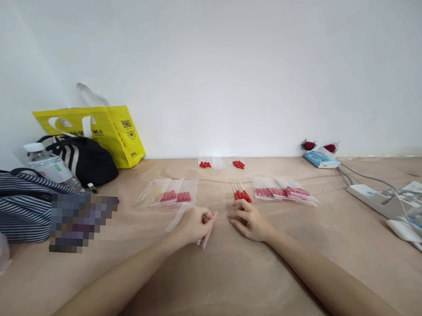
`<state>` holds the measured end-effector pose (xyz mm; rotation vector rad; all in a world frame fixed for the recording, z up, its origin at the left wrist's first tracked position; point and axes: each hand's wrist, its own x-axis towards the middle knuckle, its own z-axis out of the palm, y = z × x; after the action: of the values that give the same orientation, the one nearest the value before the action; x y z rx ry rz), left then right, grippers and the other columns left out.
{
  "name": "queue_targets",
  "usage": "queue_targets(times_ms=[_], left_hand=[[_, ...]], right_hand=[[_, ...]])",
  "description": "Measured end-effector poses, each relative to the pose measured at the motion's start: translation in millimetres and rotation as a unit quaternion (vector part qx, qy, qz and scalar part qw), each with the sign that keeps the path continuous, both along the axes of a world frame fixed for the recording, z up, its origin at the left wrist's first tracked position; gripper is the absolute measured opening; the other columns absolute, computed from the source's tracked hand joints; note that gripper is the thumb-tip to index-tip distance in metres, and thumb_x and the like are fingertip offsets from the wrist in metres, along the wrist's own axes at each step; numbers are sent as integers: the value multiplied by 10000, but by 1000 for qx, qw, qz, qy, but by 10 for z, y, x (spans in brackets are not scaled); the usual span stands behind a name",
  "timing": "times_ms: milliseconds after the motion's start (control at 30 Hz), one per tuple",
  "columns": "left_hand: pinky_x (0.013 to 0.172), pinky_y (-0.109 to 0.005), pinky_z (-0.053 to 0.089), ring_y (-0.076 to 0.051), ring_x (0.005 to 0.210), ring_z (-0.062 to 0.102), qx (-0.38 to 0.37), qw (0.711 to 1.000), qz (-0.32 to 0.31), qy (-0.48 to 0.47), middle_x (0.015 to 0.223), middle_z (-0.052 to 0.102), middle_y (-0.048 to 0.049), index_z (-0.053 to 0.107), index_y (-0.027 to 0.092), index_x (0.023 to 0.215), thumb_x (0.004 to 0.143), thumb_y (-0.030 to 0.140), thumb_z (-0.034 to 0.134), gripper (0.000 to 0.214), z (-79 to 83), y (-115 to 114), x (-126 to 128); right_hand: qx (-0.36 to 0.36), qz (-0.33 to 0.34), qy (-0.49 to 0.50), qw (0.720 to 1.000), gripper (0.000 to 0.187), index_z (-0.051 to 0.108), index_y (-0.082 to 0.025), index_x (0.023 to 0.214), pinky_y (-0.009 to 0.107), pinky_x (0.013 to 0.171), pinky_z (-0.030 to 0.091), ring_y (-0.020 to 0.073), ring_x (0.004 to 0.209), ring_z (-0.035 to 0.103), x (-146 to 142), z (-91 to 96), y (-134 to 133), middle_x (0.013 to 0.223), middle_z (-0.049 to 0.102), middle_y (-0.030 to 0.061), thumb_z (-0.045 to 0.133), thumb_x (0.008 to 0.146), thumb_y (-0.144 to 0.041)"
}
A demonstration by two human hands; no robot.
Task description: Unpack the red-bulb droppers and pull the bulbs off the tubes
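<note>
My left hand point(195, 224) is closed, pinching a small clear plastic bag point(204, 242) upright above the table; some red shows low in the bag. Fingers parted, my right hand point(252, 221) rests at the near end of several loose white sticks with red ends point(242, 195); whether its fingertips touch them I cannot tell. Left of these lie clear bags with red-ended sticks point(184, 196), beside a stack of flat clear bags point(152, 192). On the right, several filled bags point(283, 190) overlap in a row.
Two clear bags with red pieces point(205, 165) lie near the wall. A yellow bag point(123, 134), a black bag point(97, 161), a water bottle point(55, 166) and a striped bag point(17, 209) crowd the left. Power strips point(381, 202) with cables and a blue pack point(320, 159) occupy the right.
</note>
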<state>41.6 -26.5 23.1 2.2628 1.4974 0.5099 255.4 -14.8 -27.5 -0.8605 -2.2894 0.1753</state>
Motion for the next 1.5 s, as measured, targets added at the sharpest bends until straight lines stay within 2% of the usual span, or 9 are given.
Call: queue_targets(times_ms=[133, 333, 433, 633, 800, 1200, 1400, 1500], left_hand=[[542, -227, 331, -106, 518, 498, 34, 999, 16, -1, 561, 581, 23, 590, 177, 659, 707, 241, 520, 106, -56, 134, 300], [634, -287, 331, -151, 640, 509, 103, 994, 4, 20, 612, 549, 15, 495, 183, 599, 624, 414, 618, 263, -72, -103, 257], [647, -296, 325, -157, 652, 511, 94, 995, 10, 33, 601, 528, 20, 474, 185, 588, 636, 387, 606, 246, -90, -168, 268], [617, -269, 322, -131, 607, 502, 58, 998, 26, 22, 589, 534, 40, 517, 188, 645, 623, 195, 566, 54, -102, -105, 335], [579, -243, 327, -113, 565, 483, 44, 999, 30, 7, 560, 526, 40, 563, 182, 640, 628, 126, 529, 67, -116, -62, 309], [516, -211, 325, -96, 512, 454, 17, 998, 23, -48, 522, 542, 34, 567, 173, 563, 690, 179, 494, 146, -182, -23, 249], [515, -220, 321, -100, 514, 449, 42, 998, 15, -54, 530, 527, 31, 546, 174, 593, 712, 186, 480, 137, -211, -30, 236], [521, -227, 318, -107, 525, 454, 58, 997, 17, -39, 538, 516, 28, 542, 176, 618, 708, 173, 473, 113, -202, -42, 235]], right_hand=[[7, 2, 0, 1000, 129, 608, -182, 876, 326, 736, 462, 131, 746, 536, -4, 10, 6, 1038, 494, 89, 525, 777, -187], [13, 22, 20, 999, 185, 606, -204, 916, 322, 771, 460, 165, 877, 529, -24, 14, 29, 986, 517, 71, 550, 746, -154], [13, 26, 29, 999, 201, 603, -202, 930, 311, 755, 465, 154, 841, 533, -35, 14, 32, 986, 513, 73, 549, 744, -149], [26, 23, 13, 999, 227, 608, -214, 948, 308, 756, 458, 155, 855, 529, -34, 21, -1, 987, 511, 75, 513, 758, -133], [46, 15, 8, 999, 193, 610, -205, 920, 296, 709, 459, 136, 764, 525, -34, 4, -2, 999, 517, 78, 509, 767, -148], [91, 9, -24, 996, 80, 608, -193, 778, 287, 697, 405, 146, 782, 499, -111, 39, 14, 940, 528, 65, 530, 766, -185], [179, -5, -49, 983, 165, 581, -188, 714, 288, 650, 328, 141, 715, 460, -212, 71, 35, 795, 549, 41, 456, 822, -189], [194, 2, -73, 978, 214, 562, -188, 701, 298, 668, 310, 142, 712, 449, -217, 89, 36, 772, 563, 39, 405, 847, -179]])
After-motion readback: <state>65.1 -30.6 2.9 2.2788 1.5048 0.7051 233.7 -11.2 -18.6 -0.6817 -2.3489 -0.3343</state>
